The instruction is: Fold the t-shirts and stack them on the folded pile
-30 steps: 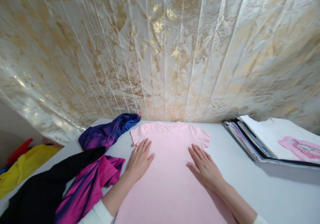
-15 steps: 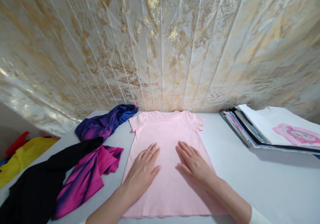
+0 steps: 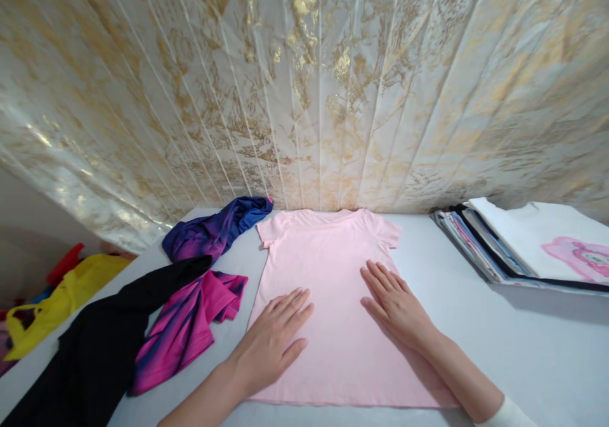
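Note:
A pink short-sleeved T-shirt lies spread flat on the white table, its neck toward the curtain and its hem toward me. My left hand rests palm down on the shirt's left side, fingers stretched out. On the right side of the cloth, a little farther up, my right hand lies flat with its fingers extended and the thumb slightly apart. Neither hand grips anything.
Crumpled black cloth, a pink-and-navy garment and a blue-purple one lie at left. A stack of folded clothes sits at right. Yellow cloth is beyond the left edge. A gold-patterned curtain hangs behind.
My left hand has slid down the shirt toward the hem. My right hand has moved outward toward the shirt's right edge. The whole view has shifted slightly, with things appearing farther right.

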`<state>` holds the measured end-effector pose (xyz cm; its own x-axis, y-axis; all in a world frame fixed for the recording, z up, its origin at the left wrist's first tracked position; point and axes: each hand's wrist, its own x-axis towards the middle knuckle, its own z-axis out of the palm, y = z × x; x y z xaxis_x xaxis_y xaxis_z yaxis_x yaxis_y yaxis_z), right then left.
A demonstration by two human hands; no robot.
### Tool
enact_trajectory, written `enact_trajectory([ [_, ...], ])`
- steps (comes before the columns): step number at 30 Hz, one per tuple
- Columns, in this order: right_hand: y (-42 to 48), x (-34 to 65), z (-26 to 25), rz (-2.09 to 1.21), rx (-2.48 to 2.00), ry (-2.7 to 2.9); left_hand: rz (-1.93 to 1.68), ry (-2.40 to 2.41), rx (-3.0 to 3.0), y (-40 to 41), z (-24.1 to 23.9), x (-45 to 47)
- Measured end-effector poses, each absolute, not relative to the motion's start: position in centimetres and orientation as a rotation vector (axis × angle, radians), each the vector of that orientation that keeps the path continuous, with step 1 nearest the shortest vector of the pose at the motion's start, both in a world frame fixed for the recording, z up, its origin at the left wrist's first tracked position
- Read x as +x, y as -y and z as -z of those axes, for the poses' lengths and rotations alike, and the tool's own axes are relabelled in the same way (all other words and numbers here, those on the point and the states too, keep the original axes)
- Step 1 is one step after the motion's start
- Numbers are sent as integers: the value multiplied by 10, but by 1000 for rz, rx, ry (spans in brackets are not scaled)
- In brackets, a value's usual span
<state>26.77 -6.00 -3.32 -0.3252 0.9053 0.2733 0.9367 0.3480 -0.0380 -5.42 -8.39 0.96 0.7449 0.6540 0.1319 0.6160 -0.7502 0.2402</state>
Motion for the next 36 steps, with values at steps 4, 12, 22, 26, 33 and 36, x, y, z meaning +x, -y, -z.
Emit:
enact_trajectory([
  [4, 87, 243, 1, -32, -1368, 2383, -383, -912, 2602, 109, -27, -64],
  [12, 146, 188, -28, -800, -1033, 2464, -459, -923, 2456, 137, -28, -60],
  [22, 151, 174, 10, -430, -1024, 2428, -701, -799, 2526, 137, -18, -56],
  [26, 152, 172, 9, -414, -970, 2380, -705, -777, 2495, 138, -16, -56],
  [33, 149, 172, 0, -588, -815, 2338, -696, -725, 2498, 138, -25, -56],
  [36, 150, 172, -1, -619, -828, 2363, -672, -718, 2522, 139, -24, -57],
])
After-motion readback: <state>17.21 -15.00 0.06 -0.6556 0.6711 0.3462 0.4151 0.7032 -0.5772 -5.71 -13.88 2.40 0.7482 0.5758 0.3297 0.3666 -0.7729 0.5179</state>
